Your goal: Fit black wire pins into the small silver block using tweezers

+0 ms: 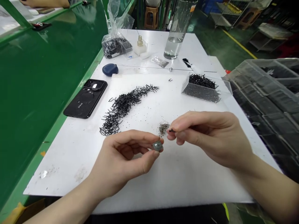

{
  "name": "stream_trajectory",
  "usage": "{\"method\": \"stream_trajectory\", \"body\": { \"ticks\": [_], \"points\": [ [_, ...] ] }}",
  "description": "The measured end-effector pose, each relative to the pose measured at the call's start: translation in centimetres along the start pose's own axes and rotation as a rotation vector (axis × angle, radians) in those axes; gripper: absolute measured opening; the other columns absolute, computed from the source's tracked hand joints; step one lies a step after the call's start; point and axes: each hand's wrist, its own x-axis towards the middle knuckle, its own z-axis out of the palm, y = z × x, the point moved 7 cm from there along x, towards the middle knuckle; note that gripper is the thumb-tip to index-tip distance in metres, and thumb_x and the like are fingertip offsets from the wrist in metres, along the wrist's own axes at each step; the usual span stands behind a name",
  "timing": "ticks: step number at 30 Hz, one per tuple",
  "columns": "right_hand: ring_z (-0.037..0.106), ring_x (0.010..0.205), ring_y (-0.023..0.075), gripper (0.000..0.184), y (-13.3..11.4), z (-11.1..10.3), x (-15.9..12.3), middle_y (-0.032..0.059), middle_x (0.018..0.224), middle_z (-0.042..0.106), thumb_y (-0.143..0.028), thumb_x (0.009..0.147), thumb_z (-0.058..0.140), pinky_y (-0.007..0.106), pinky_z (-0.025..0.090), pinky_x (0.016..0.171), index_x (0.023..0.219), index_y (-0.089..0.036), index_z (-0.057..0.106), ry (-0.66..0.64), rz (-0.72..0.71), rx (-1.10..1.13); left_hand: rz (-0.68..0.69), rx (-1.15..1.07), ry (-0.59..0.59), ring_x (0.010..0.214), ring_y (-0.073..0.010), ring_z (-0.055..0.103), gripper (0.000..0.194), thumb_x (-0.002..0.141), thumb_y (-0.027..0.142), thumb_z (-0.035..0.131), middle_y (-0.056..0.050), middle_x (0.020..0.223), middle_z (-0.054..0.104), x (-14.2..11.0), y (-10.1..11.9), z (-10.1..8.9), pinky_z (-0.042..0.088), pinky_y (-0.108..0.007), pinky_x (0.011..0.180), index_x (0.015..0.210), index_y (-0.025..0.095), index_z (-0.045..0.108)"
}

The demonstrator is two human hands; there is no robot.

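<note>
Between thumb and fingertips, my left hand pinches a small round grey-green piece with a glossy surface. My right hand, just to its right, pinches a small black piece; most of it is hidden by the fingers. The two hands are close together but apart. Just beyond them lies a little heap of tiny brown and dark grains. Farther left, a long pile of black Y-shaped pieces spreads over the white board.
A clear box of black pieces stands right. Left are a black phone and a dark blue case. At the back stand a plastic bag, a small bottle and a tall water cylinder. Stacked bins flank the right edge.
</note>
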Motion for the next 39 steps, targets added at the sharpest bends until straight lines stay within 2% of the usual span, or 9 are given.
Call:
{"method": "stream_trajectory", "body": {
  "ticks": [5, 9, 11, 14, 18, 24, 30, 36, 39],
  "points": [
    [0.076, 0.089, 0.0135, 0.021, -0.6, -0.1, 0.1, -0.0002, 0.096, 0.081, -0.014, 0.086, 0.079, 0.022, 0.066, 0.075, 0.098, -0.031, 0.082, 0.049, -0.028, -0.109, -0.059, -0.141, -0.001, 0.091, -0.0117, 0.078, 0.022, 0.089, 0.013, 0.079, 0.001, 0.100, 0.082, 0.3, -0.9, -0.6, 0.061, -0.010, 0.072, 0.100, 0.031, 0.083],
    [0.073, 0.073, 0.0094, 0.016, -0.4, -0.1, -0.1, -0.0021, 0.091, 0.079, -0.017, 0.088, 0.077, 0.018, 0.062, 0.061, 0.099, -0.030, 0.078, 0.097, -0.028, -0.184, -0.086, -0.191, 0.007, 0.091, -0.0114, 0.079, 0.021, 0.088, 0.014, 0.080, 0.001, 0.101, 0.082, 0.6, -1.1, -0.7, 0.061, -0.009, 0.074, 0.100, 0.031, 0.083],
    [0.075, 0.077, 0.0111, 0.023, -0.4, -0.3, -0.3, -0.0036, 0.089, 0.078, -0.015, 0.087, 0.078, 0.019, 0.061, 0.059, 0.103, -0.031, 0.075, 0.136, -0.052, -0.173, -0.078, -0.186, 0.001, 0.091, -0.0108, 0.079, 0.022, 0.087, 0.014, 0.081, 0.001, 0.100, 0.082, 0.6, -1.0, -0.6, 0.061, -0.008, 0.076, 0.101, 0.031, 0.083],
    [0.075, 0.083, 0.0126, 0.026, -0.9, -0.2, -0.7, -0.0045, 0.093, 0.078, -0.014, 0.085, 0.080, 0.024, 0.061, 0.064, 0.102, -0.033, 0.076, 0.166, -0.110, -0.261, -0.092, -0.193, -0.006, 0.091, -0.0115, 0.079, 0.025, 0.086, 0.014, 0.082, 0.002, 0.100, 0.082, 0.6, -0.9, -0.5, 0.062, -0.010, 0.078, 0.104, 0.031, 0.082],
    [0.074, 0.087, 0.0147, 0.026, -2.1, 0.6, -1.3, -0.0049, 0.097, 0.078, -0.010, 0.087, 0.075, 0.032, 0.061, 0.074, 0.096, -0.035, 0.078, 0.114, -0.235, -0.432, -0.119, -0.229, 0.001, 0.090, -0.0131, 0.080, 0.022, 0.084, 0.011, 0.083, 0.003, 0.094, 0.082, 0.5, -0.9, -0.3, 0.063, -0.010, 0.075, 0.097, 0.028, 0.082],
    [0.077, 0.090, 0.0196, 0.051, -2.4, 1.0, -2.3, -0.0077, 0.107, 0.079, -0.011, 0.083, 0.080, 0.040, 0.067, 0.084, 0.122, -0.043, 0.070, 0.173, -0.254, -0.515, -0.151, -0.217, 0.010, 0.089, -0.0130, 0.080, 0.020, 0.082, 0.013, 0.086, 0.001, 0.091, 0.083, 0.6, -1.0, -0.2, 0.063, -0.010, 0.074, 0.097, 0.027, 0.083],
    [0.078, 0.085, 0.0138, 0.033, -2.6, 1.7, -2.3, -0.0045, 0.097, 0.080, -0.012, 0.085, 0.078, 0.026, 0.069, 0.080, 0.110, -0.032, 0.070, 0.191, -0.235, -0.490, -0.163, -0.179, 0.011, 0.084, -0.0112, 0.079, 0.019, 0.080, 0.016, 0.088, 0.001, 0.091, 0.083, 0.5, -1.1, -0.3, 0.063, -0.011, 0.078, 0.096, 0.027, 0.085],
    [0.079, 0.085, 0.0158, 0.040, -3.2, 2.0, -1.9, 0.0026, 0.095, 0.077, 0.004, 0.077, 0.076, 0.023, 0.070, 0.083, 0.110, -0.016, 0.069, 0.184, -0.431, -0.416, -0.158, -0.174, 0.002, 0.089, -0.0110, 0.079, 0.023, 0.081, 0.014, 0.087, 0.006, 0.093, 0.082, 0.2, -1.2, -0.3, 0.063, -0.011, 0.084, 0.096, 0.032, 0.084],
    [0.079, 0.087, 0.0171, 0.041, -3.1, 1.8, -2.0, 0.0018, 0.094, 0.075, 0.006, 0.074, 0.076, 0.025, 0.070, 0.085, 0.107, -0.016, 0.066, 0.188, -0.435, -0.392, -0.164, -0.172, 0.011, 0.089, -0.0112, 0.079, 0.022, 0.081, 0.016, 0.088, 0.006, 0.092, 0.082, 0.3, -1.2, -0.4, 0.063, -0.011, 0.084, 0.095, 0.032, 0.084]
  ]
}}
